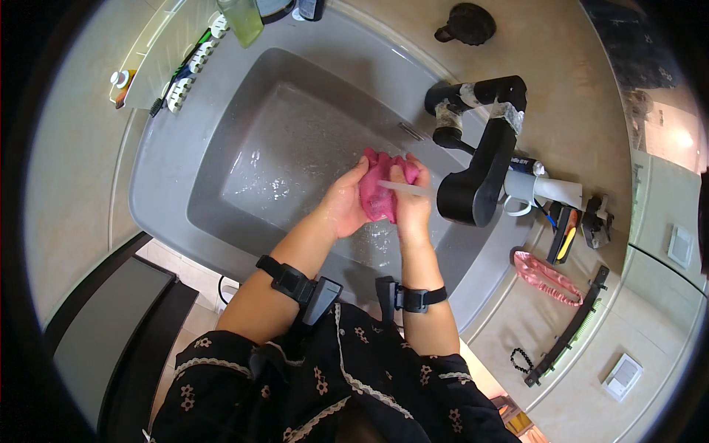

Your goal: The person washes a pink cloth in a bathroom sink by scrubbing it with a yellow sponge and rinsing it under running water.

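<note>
Both of my hands hold a wet pink cloth (378, 194) over the basin of a grey sink (266, 133). My left hand (346, 202) grips its left side, thumb pointing up along the edge. On the other side, my right hand (412, 199) has its thumb pressed on the cloth, and its fingers are partly hidden behind the fabric. A thin stream of water (407, 188) runs from the black faucet (476, 183) across my right hand onto the cloth. Water wets the basin floor below.
A green liquid bottle (242, 22) stands at the sink's far left corner. A toothbrush rack (191, 69) hangs on the left wall. Right of the faucet are a mug (519, 188), a pink headband (545, 277) and a hook rail (570, 326). A dark cabinet door (116, 332) is at lower left.
</note>
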The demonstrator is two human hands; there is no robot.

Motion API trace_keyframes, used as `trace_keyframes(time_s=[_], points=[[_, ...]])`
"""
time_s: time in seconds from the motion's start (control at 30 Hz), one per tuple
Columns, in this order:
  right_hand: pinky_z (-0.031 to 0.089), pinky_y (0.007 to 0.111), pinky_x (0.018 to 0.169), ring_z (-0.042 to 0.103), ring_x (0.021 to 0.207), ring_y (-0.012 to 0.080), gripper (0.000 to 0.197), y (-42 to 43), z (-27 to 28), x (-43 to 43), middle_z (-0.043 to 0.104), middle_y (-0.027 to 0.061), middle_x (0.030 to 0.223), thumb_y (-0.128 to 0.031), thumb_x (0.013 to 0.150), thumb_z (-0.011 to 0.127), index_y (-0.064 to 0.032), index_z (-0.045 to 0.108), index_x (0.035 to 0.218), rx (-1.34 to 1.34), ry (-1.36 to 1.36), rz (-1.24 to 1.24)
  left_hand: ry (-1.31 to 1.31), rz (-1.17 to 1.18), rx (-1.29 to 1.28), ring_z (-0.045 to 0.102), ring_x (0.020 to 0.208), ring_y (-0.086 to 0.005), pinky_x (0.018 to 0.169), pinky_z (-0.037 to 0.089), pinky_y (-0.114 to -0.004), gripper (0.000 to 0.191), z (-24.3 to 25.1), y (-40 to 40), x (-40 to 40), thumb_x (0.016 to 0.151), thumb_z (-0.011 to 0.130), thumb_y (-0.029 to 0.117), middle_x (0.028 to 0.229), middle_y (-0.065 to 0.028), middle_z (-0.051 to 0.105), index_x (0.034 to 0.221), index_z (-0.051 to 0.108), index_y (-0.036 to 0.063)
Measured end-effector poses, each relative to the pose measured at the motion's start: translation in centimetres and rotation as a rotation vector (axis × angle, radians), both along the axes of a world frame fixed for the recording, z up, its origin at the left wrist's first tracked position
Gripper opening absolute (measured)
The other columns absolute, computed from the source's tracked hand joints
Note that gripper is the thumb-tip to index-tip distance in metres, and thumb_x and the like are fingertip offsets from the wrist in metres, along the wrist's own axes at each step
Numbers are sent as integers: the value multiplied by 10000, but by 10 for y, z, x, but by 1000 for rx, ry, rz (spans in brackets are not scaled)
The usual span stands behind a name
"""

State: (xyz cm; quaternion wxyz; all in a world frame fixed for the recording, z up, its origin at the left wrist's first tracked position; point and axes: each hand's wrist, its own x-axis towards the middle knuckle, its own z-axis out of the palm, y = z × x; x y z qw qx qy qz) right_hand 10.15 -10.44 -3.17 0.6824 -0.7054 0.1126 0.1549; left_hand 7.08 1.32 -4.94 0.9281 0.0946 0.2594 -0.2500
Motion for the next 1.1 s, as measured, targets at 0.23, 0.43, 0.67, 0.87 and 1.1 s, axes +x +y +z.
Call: trace_keyframes(time_s=[0.23, 0.43, 0.67, 0.87, 1.1], points=[[383, 403, 924, 508, 1050, 360, 242, 49, 9, -23, 519, 202, 1168, -167, 795, 617, -29, 490, 948, -439, -511, 349, -42, 187, -236, 594, 845, -245, 781, 472, -469, 443, -38, 0, -3, 860, 424, 579, 1094, -51, 561, 1108, 514, 223], [418, 350, 810, 556, 935, 286, 211, 10, -3, 32, 596, 166, 1015, -217, 862, 550, -24, 553, 948, -569, -369, 200, 107, 45, 59, 508, 1107, -205, 907, 419, -405, 513, 17, -10, 1, 894, 447, 477, 1248, -60, 507, 1272, 431, 131], [447, 272, 725, 598, 789, 193, 202, -76, 10, 46, 630, 79, 943, -167, 904, 485, -21, 586, 1002, -705, -343, 278, 59, 90, 8, 518, 1089, -241, 904, 406, -421, 502, 6, 2, 2, 876, 467, 476, 1222, -61, 529, 1249, 467, 140], [521, 367, 784, 632, 815, 337, 304, -79, 55, 89, 598, 239, 964, -110, 880, 465, 146, 501, 1040, -182, -212, -100, 167, 92, 31, 528, 1069, -257, 901, 404, -439, 462, 10, -3, 5, 875, 464, 434, 1192, -69, 548, 1233, 484, 143], [422, 301, 863, 551, 949, 180, 275, -27, 15, 8, 596, 89, 1014, -118, 887, 535, 9, 532, 1131, -331, -320, 331, 99, 120, -168, 550, 1035, -249, 896, 418, -459, 423, 8, -4, -7, 896, 425, 424, 1127, -70, 578, 1190, 512, 132]])
